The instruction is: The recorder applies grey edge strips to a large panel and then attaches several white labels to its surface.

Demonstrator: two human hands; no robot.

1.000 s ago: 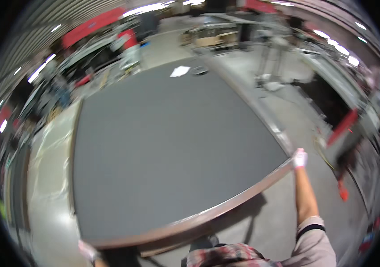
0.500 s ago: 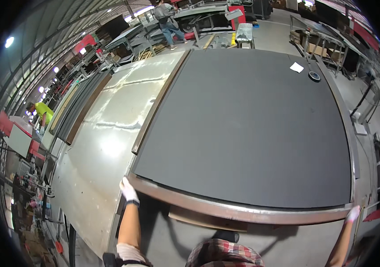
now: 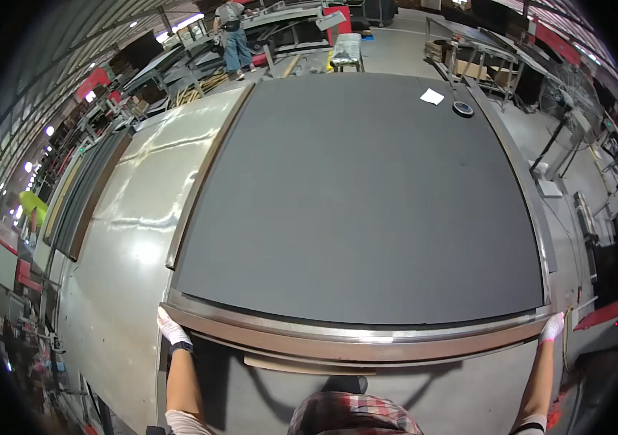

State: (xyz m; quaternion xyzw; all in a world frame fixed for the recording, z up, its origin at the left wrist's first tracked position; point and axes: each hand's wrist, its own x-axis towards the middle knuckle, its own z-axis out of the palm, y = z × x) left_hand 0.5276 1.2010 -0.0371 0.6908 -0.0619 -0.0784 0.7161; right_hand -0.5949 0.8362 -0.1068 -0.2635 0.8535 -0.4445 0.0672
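A long metal strip (image 3: 356,339) lies along the near edge of a big dark grey sheet (image 3: 367,203) on a worktable. My left hand (image 3: 172,328), in a white glove, grips the strip's left end. At the strip's right end my right hand (image 3: 552,328), also gloved, is closed on it. Both arms are spread wide and come up from the lower edge. A second short strip (image 3: 309,365) shows just below the long one.
A shiny metal sheet (image 3: 135,217) lies left of the dark one. A white paper (image 3: 432,96) and a round black roll (image 3: 462,109) sit at the sheet's far right. A person (image 3: 234,32) stands far off among racks. A fan (image 3: 568,98) stands at right.
The view has turned from looking right to facing straight along the dark sheet. Both hands stay on the ends of the long strip, which now lies square across the near edge.
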